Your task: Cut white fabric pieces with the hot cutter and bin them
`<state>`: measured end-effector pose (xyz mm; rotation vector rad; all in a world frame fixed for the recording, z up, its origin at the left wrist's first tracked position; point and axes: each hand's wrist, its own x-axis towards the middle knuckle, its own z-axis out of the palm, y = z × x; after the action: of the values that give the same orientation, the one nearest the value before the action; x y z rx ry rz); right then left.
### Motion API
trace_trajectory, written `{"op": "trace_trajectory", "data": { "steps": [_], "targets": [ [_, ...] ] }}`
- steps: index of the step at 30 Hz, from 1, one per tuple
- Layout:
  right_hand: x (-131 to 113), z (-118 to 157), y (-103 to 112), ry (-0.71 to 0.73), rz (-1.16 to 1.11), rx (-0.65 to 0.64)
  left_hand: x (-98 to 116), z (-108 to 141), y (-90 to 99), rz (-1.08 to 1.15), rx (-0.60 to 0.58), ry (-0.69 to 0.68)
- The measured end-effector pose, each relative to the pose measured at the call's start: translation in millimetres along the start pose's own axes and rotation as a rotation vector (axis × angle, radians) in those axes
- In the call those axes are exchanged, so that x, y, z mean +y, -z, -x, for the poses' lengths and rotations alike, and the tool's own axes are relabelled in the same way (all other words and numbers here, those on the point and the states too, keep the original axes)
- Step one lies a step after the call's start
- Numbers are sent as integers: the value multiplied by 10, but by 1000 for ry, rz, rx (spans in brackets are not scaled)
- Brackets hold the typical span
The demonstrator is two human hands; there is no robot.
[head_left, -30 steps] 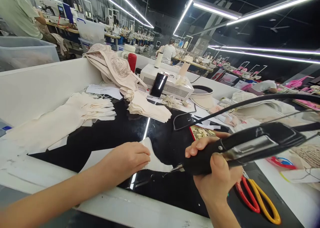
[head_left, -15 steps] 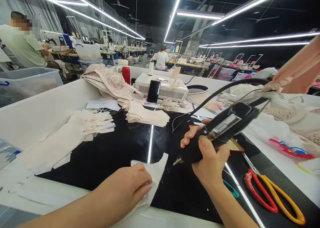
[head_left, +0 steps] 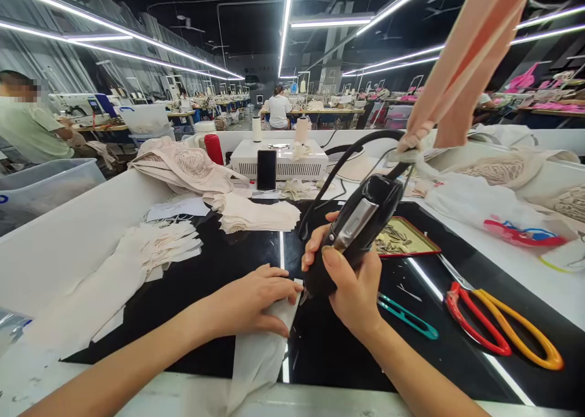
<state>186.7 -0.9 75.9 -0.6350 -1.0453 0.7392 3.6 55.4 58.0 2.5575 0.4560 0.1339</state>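
Observation:
My left hand (head_left: 256,298) lies with its fingers stretched apart on a strip of whitish fabric (head_left: 258,359), which runs down over the table's front edge. My right hand (head_left: 356,283) grips a black corded hand tool (head_left: 359,222) with a small metal tip, held slanting with the tip low. That tip (head_left: 306,295) is at the upper right edge of the fabric, close to my left fingertips; I cannot tell whether it touches. From the tool's upper end a black cable (head_left: 338,167) loops away, and a peach fabric strap (head_left: 466,63) is tied there.
Right of my right hand lie teal thread snips (head_left: 409,319), large scissors (head_left: 498,325) with red and yellow handles, and a shallow tray (head_left: 411,237) of small pieces. Cut fabric stacks (head_left: 150,246) are at left. Behind stand a phone (head_left: 266,170) and a white vented box (head_left: 292,161).
My left hand has moved up the fabric, its bent fingers now spread. The tool stands more upright, its tip now close to the fabric. The camera view has turned right.

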Motion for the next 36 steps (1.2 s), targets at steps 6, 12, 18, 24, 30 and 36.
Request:
{"op": "trace_trajectory", "data": {
  "steps": [6, 12, 18, 24, 30, 36],
  "targets": [
    [18, 3, -53, 13, 6, -14, -3, 81, 13, -17, -4, 95],
    [46, 14, -103, 0, 6, -23, -15, 120, 0, -57, 11, 118],
    [48, 41, -169, -23, 10, -33, -9, 119, -12, -90, 39, 79],
    [22, 67, -217, -19, 9, -59, 9, 105, 4, -95, 48, 52],
    [62, 84, -269, -42, 10, -53, -6, 121, 15, -89, 46, 39],
    [111, 116, -328, -63, 36, -53, 17, 133, 32, -110, 26, 44]
  ]
}}
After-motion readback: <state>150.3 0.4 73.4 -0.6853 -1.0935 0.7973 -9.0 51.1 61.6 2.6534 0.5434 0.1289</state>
